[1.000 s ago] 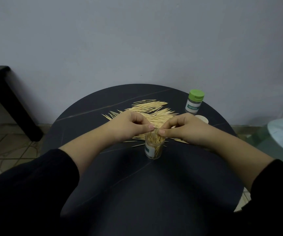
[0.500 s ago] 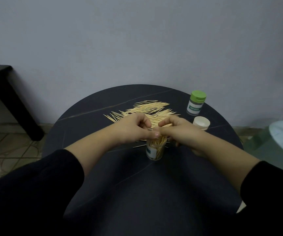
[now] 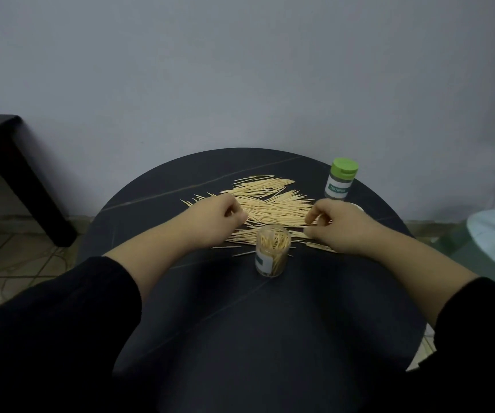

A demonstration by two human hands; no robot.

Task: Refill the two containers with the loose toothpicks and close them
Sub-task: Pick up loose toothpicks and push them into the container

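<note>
Both hands, left (image 3: 221,214) and right (image 3: 334,226), curl loosely, flanking the open container (image 3: 271,253) mid-table (image 3: 270,323).

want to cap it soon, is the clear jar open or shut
Open: the clear jar stands upright with no lid, toothpick tips showing at its mouth.

The near half of the table (image 3: 270,338) was bare and open for a hand, while farther back the open jar (image 3: 271,254) stood between the two hands, the toothpicks (image 3: 270,201) covered the middle, and the closed jar (image 3: 341,180) blocked the far right edge.
</note>
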